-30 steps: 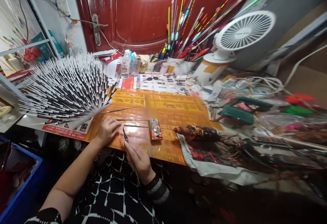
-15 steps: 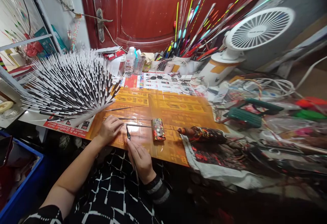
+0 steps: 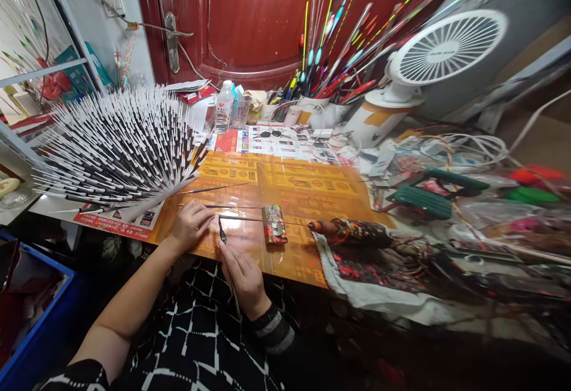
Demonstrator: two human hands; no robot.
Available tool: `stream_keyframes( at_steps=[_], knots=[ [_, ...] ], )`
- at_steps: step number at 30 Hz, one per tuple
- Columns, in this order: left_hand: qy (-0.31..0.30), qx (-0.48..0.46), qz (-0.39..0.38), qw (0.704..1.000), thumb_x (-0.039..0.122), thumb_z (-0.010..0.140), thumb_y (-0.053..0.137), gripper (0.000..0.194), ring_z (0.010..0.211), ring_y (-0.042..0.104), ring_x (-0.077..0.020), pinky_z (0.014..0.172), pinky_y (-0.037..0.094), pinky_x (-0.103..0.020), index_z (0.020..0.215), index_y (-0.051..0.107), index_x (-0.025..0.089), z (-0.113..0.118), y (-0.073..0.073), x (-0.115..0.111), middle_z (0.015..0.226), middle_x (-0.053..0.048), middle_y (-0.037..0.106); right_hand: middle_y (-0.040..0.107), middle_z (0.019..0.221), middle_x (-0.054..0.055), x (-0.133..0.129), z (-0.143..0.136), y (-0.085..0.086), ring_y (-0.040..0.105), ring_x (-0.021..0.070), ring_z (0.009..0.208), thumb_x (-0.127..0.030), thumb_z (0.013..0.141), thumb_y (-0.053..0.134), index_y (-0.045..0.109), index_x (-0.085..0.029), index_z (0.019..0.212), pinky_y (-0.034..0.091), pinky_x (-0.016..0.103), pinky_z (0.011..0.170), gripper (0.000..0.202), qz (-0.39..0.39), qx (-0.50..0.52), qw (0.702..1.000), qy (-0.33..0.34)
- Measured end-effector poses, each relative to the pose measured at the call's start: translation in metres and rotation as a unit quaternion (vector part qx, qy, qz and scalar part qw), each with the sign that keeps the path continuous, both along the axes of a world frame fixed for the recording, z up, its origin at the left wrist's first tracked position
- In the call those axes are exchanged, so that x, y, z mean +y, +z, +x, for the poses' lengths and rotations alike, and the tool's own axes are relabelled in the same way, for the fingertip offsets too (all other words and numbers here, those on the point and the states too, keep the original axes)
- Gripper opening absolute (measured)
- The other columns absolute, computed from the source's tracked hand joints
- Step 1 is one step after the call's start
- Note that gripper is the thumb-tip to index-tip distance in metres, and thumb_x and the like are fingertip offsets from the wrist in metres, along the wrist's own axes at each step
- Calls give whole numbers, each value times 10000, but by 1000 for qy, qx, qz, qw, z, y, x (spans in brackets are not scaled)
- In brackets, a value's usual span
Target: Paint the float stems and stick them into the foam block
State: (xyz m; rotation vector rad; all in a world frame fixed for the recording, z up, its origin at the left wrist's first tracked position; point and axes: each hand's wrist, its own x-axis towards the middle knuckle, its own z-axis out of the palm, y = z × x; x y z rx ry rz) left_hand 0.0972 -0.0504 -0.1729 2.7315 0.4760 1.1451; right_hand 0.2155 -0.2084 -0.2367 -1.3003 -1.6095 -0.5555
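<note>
My left hand [image 3: 193, 224] lies at the front of the table with its fingertips closed on the near end of a thin dark rod [image 3: 247, 219]. The rod runs right across a small paint-smeared block [image 3: 275, 224] to the tip of a dark, paint-stained motor tool [image 3: 352, 231]. My right hand [image 3: 244, 277] pinches a slim paintbrush [image 3: 223, 235], its dark bristles pointing up to the rod beside my left fingertips. Whether the bristles touch the rod is hard to tell. Another thin rod [image 3: 236, 207] lies just behind, partly hidden by my left hand.
On the left stands a dense cluster of white-tipped dark sticks [image 3: 129, 147]. Behind are a water bottle [image 3: 223, 106], cups of colourful thin rods [image 3: 316, 105] and a white fan [image 3: 446, 52]. Cables [image 3: 468, 147] and a green-handled tool [image 3: 423, 200] clutter the right. A stained cloth [image 3: 379, 302] hangs over the front edge.
The view has shifted very slightly, so everything sits a little further left. Both hands, the brush and the rod keep nearly the same positions.
</note>
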Motion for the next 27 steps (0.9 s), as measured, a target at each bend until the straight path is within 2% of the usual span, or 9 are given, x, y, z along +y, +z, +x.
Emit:
stream_keyframes(
  at_steps=[11, 27],
  knots=[
    [2, 9, -1, 1000, 272, 1025, 520, 232, 816, 555, -188, 779, 479, -345, 926, 714, 193, 0, -2, 1, 864, -47, 702, 726, 1177, 148, -1, 1, -1, 706, 230, 1096, -35, 930, 588, 397, -133, 1545, 608, 364, 955, 651, 3, -5, 1000, 2],
    [3, 0, -2, 1000, 264, 1020, 526, 220, 818, 576, -186, 778, 490, -342, 927, 714, 198, 0, 0, 0, 857, -42, 700, 746, 1116, 121, -1, 1, -5, 727, 209, 1017, -45, 926, 603, 418, -158, 1536, 620, 338, 919, 647, 13, 6, 1000, 0]
  ],
)
